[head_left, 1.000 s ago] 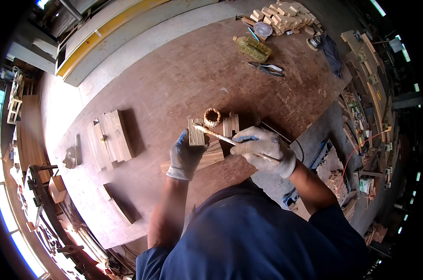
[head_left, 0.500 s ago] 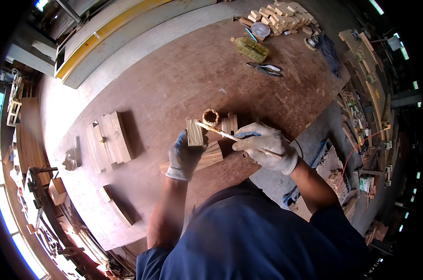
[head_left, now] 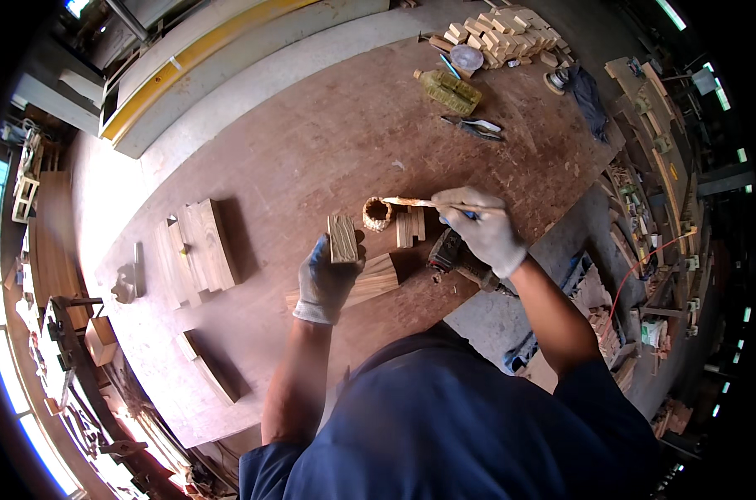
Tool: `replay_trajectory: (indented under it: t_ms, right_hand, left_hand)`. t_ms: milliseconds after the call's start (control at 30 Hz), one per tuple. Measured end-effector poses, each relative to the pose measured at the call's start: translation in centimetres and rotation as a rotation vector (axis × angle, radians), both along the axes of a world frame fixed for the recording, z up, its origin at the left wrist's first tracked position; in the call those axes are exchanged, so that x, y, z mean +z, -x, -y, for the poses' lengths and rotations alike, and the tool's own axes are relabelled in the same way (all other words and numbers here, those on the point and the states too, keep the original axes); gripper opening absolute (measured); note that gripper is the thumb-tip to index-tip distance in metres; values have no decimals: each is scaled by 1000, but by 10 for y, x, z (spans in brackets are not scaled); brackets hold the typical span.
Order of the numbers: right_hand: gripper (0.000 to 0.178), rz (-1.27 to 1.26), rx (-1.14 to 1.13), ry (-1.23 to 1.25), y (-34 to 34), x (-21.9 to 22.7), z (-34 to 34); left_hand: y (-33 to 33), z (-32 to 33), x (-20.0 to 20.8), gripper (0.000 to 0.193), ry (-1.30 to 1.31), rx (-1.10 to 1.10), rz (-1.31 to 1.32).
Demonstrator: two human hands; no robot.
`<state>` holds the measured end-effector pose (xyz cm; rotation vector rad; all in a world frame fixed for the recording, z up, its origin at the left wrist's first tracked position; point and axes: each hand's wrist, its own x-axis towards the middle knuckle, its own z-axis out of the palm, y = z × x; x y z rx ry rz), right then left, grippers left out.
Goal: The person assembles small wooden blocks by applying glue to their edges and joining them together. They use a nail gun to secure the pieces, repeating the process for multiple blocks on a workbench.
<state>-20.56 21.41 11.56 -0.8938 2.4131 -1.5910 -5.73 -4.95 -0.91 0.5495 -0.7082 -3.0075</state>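
Observation:
My gloved left hand (head_left: 321, 285) is closed round a small wooden block (head_left: 342, 239), whose upper face carries streaks of pale, wet-looking stuff. Between the fingers of my gloved right hand (head_left: 481, 227) lies a thin brush-like stick (head_left: 413, 202) coated with dried residue. Its pale tip reaches the rim of a small crusted round pot (head_left: 377, 222). Beside the pot stands a notched wooden piece (head_left: 410, 228). A wooden board (head_left: 375, 282) lies on the table by my left hand. Under my right hand a dark power drill (head_left: 446, 252) is partly hidden.
Joined wooden boards (head_left: 199, 250) and a narrow strip (head_left: 207, 367) lie to the left on the brown table (head_left: 303, 158). Farther off are a bottle of yellowish liquid (head_left: 449, 92), pliers (head_left: 475, 127), stacked wood blocks (head_left: 507, 37) and a sander (head_left: 556, 79).
My right hand has drawn the stick off the block, up and right, bringing its tip to the pot. The drill has come into sight. My left hand still holds the block.

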Motion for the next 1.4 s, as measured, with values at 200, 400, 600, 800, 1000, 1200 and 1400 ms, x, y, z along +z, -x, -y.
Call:
replay_trajectory:
  t_ms: [200,400,600,800,1000,1200,1400]
  right_hand:
    - [18,276,-38,-33,23,-68,38]
    - [26,259,-122,-325,46,-123,74]
    - [51,300,-42,-686,-6,-85,54]
    - [52,-65,234,-787,-97,-139,32]
    - [48,-108,104,-808,-140,-147,33]
    - [63,13,2,-721,-153,-156,18]
    - [71,-29,97,-893,-169,-180,-37]
  left_hand:
    - [-22,7,3,58,2,26,60]
    - [-47,14,41,58,537,1,110]
    - [-79,29,59,56,805,46,258]
    - [-87,41,64,55,950,68,301]
    - [-80,26,55,54,1584,-62,-53]
    - [-72,0,53,63,1919,-386,-177]
    - [-64,-28,38,61,2023,-546,-265]
